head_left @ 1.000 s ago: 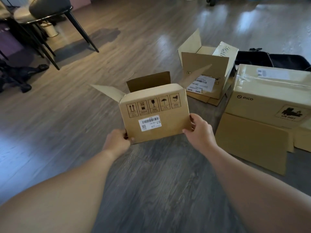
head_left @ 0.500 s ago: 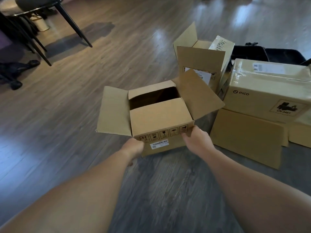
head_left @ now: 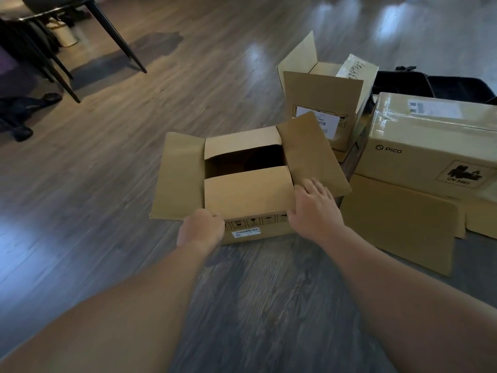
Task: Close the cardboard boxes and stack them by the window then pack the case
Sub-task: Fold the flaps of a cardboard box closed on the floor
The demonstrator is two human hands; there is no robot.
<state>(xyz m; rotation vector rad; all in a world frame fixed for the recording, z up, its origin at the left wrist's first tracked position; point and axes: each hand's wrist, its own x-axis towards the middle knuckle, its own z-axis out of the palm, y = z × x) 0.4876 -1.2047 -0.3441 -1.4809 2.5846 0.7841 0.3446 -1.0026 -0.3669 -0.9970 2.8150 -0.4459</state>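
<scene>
Small box (head_left: 247, 195) dead ahead, long flaps left and right.
My right hand (head_left: 313, 211) lies flat on the right flap (head_left: 312, 154), nearer; left hand (head_left: 200, 231) curls on the near edge.

left hand (head_left: 200, 230): fingers curled, arm extended | right hand (head_left: 314, 208): fingers straight, spread, palm down

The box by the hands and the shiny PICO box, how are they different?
The box by the hands has its two side flaps spread out; the PICO box is closed. The PICO box looks glossy, bigger, and sits atop other cardboard; the box by the hands looks matte, on the floor. Both are brown cardboard.
</scene>
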